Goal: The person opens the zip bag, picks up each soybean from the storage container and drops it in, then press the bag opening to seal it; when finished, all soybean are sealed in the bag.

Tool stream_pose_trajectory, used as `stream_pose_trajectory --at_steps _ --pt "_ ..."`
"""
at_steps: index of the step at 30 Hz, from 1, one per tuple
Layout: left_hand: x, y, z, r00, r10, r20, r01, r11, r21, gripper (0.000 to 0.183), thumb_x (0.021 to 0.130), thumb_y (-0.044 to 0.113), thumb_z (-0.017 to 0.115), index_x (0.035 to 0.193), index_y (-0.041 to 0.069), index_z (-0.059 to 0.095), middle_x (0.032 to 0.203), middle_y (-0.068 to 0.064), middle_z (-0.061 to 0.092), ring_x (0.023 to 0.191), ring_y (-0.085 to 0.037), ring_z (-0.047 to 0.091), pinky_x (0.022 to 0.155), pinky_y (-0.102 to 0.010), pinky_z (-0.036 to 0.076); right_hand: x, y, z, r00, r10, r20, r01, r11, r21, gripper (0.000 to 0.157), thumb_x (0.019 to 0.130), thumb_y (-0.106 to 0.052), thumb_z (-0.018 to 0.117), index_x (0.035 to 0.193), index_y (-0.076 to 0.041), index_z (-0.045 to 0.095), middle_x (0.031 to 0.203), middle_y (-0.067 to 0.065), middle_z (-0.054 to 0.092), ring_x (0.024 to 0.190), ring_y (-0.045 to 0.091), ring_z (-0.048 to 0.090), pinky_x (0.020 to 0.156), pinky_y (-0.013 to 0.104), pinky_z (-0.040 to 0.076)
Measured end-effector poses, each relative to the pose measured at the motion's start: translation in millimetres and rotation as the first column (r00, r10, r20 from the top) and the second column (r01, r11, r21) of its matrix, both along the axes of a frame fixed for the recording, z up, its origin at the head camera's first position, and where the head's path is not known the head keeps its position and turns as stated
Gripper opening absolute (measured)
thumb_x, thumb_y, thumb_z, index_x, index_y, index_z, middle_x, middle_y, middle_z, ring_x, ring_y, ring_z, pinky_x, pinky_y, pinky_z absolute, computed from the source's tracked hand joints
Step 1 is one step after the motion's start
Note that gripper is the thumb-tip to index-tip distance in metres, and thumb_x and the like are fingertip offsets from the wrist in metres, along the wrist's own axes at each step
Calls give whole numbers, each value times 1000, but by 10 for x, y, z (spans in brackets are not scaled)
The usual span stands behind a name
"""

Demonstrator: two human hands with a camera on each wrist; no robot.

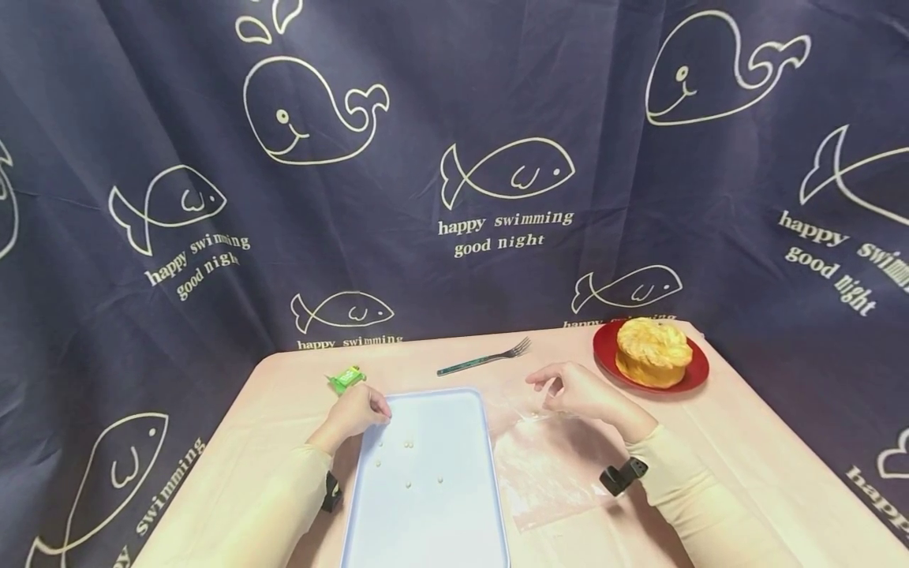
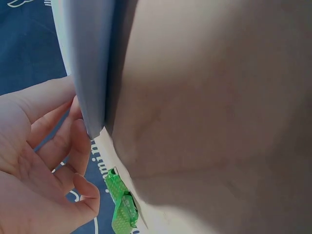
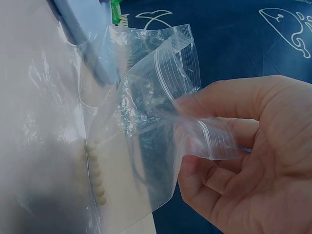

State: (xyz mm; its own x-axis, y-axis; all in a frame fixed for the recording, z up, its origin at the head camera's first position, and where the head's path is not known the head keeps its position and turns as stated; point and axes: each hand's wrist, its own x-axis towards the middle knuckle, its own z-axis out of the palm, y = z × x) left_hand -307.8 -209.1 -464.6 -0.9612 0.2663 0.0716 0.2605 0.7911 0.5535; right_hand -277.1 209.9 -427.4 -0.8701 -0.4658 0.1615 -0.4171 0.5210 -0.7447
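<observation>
My left hand (image 1: 358, 410) is at the far left corner of a white tray (image 1: 426, 528) with a pale blue rim. Its thumb and finger tips come together over the tray, hidden behind the rim in the left wrist view; I cannot tell whether they pinch anything. Several small pale beads (image 1: 408, 484) lie scattered on the tray. My right hand (image 3: 273, 131) pinches the zip edge of a clear zip-lock bag (image 3: 146, 117) between thumb and fingers. The bag's mouth is spread. A row of several beads (image 3: 99, 187) shows low in the bag.
A green-wrapped packet (image 1: 346, 379) lies just beyond my left hand. Behind the tray is a fork (image 1: 483, 361) with a dark teal handle. At the back right, a red plate (image 1: 604, 347) bears a round golden bread (image 1: 653, 355). A dark whale-print curtain (image 1: 426, 260) hangs behind the table.
</observation>
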Motion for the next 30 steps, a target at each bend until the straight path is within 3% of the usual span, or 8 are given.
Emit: stream_pose_trajectory --at_steps 7,12,20,25,30 --pt "0 -2 4 1000 -3 -14 3 1000 0 12 78 2 81 74 11 74 70 8 69 71 -11 61 77 -39 53 4 19 -51 999 9 -54 -6 999 42 42 76 6 71 118 3 72 96 6 70 75 19 62 61 27 52" --pt "-51 109 149 999 -30 -46 33 997 67 12 81 4 81 76 13 75 74 7 70 71 -11 62 73 -36 53 11 23 -11 996 11 -86 -7 999 52 41 75 5 70 117 3 72 95 6 70 74 18 62 62 27 52" --pt "-9 471 434 980 -131 -149 151 980 128 5 83 12 81 81 14 78 82 8 72 78 -10 61 73 -34 51 -6 21 -58 998 12 -60 -9 999 38 43 76 7 70 118 3 72 97 11 70 73 14 62 60 27 53" --pt "-19 740 537 962 -176 -210 213 963 166 4 84 15 83 85 13 80 84 10 73 74 -9 59 69 -30 48 -14 22 -42 996 15 -85 -10 999 52 41 76 6 70 117 2 72 95 5 69 74 16 62 61 27 52" --pt "-31 1020 627 947 -232 -221 278 938 207 5 85 15 82 86 12 80 85 10 74 76 -7 60 71 -28 50 -14 26 -10 996 18 -92 -13 999 53 41 76 6 70 117 3 72 95 4 69 75 18 62 62 27 52"
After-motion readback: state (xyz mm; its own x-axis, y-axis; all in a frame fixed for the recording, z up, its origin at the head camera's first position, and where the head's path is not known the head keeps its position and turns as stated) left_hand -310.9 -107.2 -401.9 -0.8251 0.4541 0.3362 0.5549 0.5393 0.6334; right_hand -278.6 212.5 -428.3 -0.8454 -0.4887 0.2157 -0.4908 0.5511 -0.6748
